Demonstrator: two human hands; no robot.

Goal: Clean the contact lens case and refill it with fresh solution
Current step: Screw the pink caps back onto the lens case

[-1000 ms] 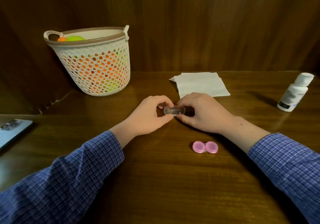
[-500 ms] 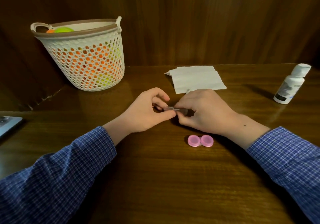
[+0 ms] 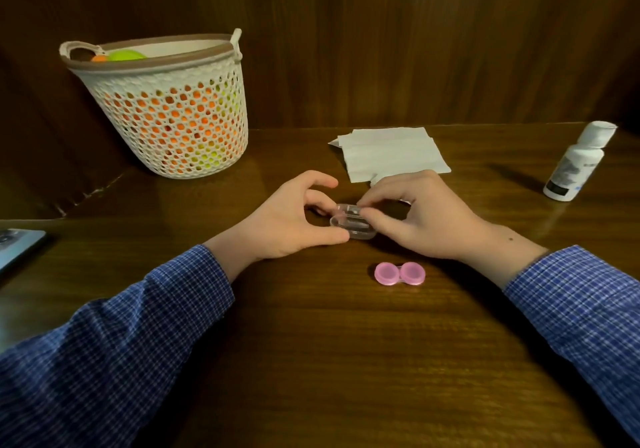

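Note:
A small clear plastic box (image 3: 351, 224) rests on the wooden table between my two hands. My left hand (image 3: 291, 221) pinches its left end with thumb and fingers. Its right end, with the lid partly raised, is gripped by my right hand (image 3: 420, 217). A pink two-well contact lens case (image 3: 399, 273) lies flat on the table just in front of my right hand, untouched. The white solution bottle (image 3: 579, 162) stands capped at the far right. A folded white tissue (image 3: 391, 157) lies behind my hands.
A white perforated basket (image 3: 173, 115) holding orange and green items stands at the back left against the wooden wall. A phone or tablet edge (image 3: 17, 245) shows at the far left. The table's near half is bare wood.
The clear box has turned in my hands from edge-on to showing its top, with the lid slightly lifted. My hands stay together at the table's middle.

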